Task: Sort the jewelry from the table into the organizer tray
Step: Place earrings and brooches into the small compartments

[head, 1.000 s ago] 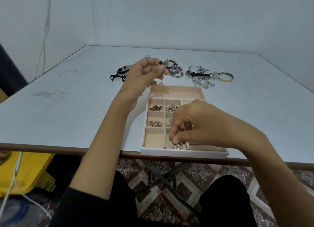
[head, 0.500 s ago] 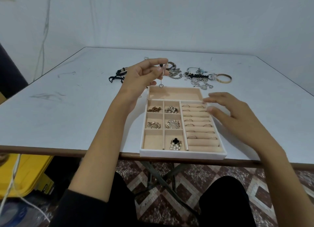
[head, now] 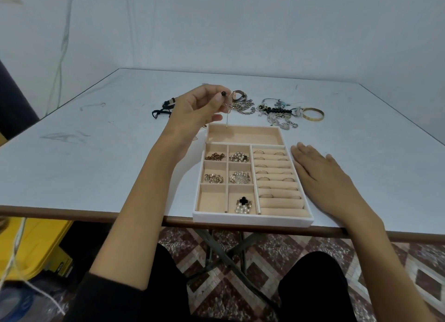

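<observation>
Pinching left hand (head: pixel 195 114): black-beaded silver earring (head: pixel 223 94), raised above far edge of beige tray (head: pixel 252 219).
right hand (head: pixel 320 174): flat on white table (head: pixel 96 165), fingers straight.

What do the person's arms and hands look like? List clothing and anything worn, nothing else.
Both forearms are bare. A black sleeve starts near the left elbow; the right arm shows no sleeve in frame. No ring, watch or bracelet shows on the left hand or right hand.
</observation>
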